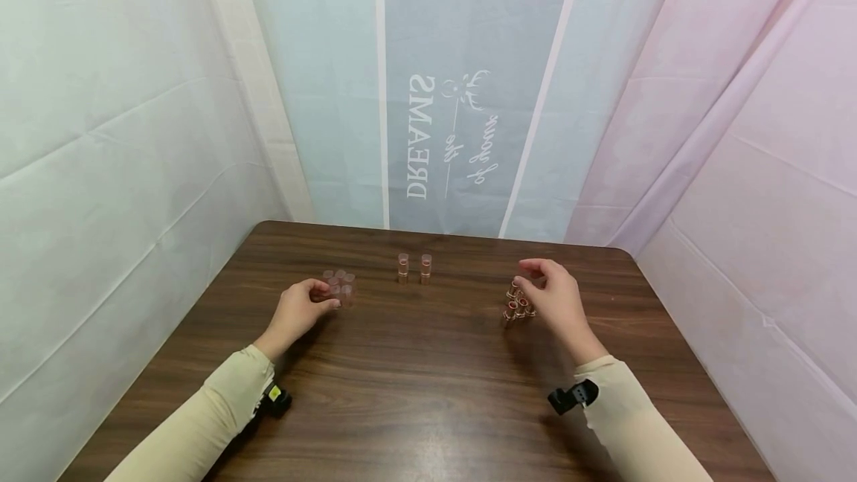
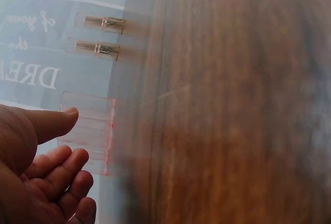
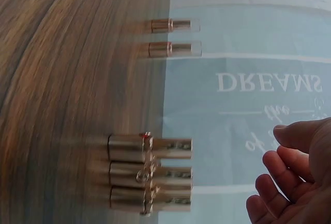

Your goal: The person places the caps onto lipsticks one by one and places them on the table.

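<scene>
At far left, the left hand (image 1: 297, 312) is at a tight cluster of clear caps (image 2: 95, 131) standing on the counter (image 1: 428, 385). Its thumb and fingers are moderately spread, with a gap between them, apparently shaped to suit one narrow cap. The thumb crosses in front of the caps in the left wrist view; whether it touches one is hard to tell, but nothing appears gripped.

In the middle, near the back edge, two lipsticks stand upright side by side, slightly apart: the left lipstick (image 1: 403, 271) and the right lipstick (image 1: 425, 271). Each wears a clear cap, so they were probably set here to keep complete ones separate from loose parts, within reach of both hands.

At right, gold lipstick tubes (image 3: 160, 174) without caps stand upright in a close bunch, likely kept on this side so the right hand has its own supply. The right hand (image 1: 556, 303) hovers just beside them, thumb and loosely bent fingers well parted and holding nothing, which would suit taking a tube from above.
</scene>
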Motion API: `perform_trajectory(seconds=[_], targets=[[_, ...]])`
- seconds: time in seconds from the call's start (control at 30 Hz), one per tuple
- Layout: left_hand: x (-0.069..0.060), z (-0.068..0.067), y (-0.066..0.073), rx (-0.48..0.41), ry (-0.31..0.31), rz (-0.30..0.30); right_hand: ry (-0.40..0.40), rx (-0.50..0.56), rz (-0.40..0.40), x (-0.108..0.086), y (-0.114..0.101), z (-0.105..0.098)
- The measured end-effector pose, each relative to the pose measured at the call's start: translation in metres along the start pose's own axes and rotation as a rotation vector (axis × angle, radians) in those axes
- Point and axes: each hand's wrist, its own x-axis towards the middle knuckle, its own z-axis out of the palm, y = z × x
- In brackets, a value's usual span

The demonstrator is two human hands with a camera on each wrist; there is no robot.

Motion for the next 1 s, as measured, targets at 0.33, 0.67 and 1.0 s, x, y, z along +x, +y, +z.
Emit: perform_trajectory(seconds=[0.33,0.67,1.0], targets=[[0.0,0.002,0.004,0.005,-0.014,0.016,0.011,-0.028,0.061,-0.009,0.026,-0.008],[0.002,0.002,0.001,0.029,-0.006,0.022,-0.067,0.013,0.159,-0.013,0.061,-0.012],[0.004,0.004,0.003,0.029,-0.011,0.024,-0.231,0.028,0.19,-0.013,0.083,-0.008]])
